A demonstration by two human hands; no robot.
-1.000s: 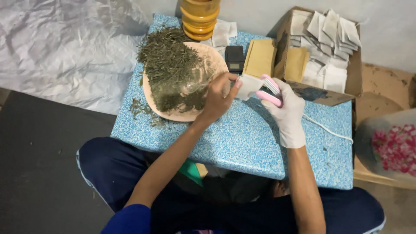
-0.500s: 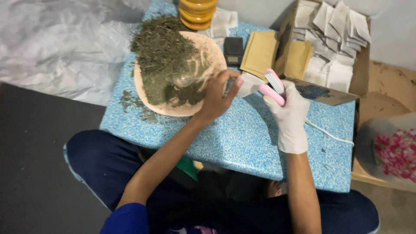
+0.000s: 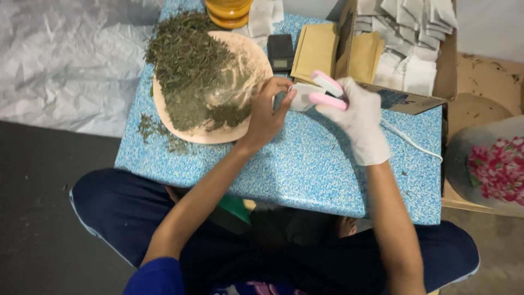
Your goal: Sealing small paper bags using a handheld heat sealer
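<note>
Sachet (image 3: 301,97), small and white, sits at the middle of the head view, pinched by the bare left hand (image 3: 267,112) from nine o'clock. At three o'clock the gloved right hand (image 3: 357,120) grips a pink-and-white sealer (image 3: 326,92), its arms against the sachet's edge. At ten o'clock, a tan plate (image 3: 256,57) bears dried green leaves (image 3: 191,71) on the blue speckled table (image 3: 305,164).

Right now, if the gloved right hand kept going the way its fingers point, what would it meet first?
The right hand points up and left; past the small white bag at its pink tool, probably the left hand, though depth is unclear.
</note>
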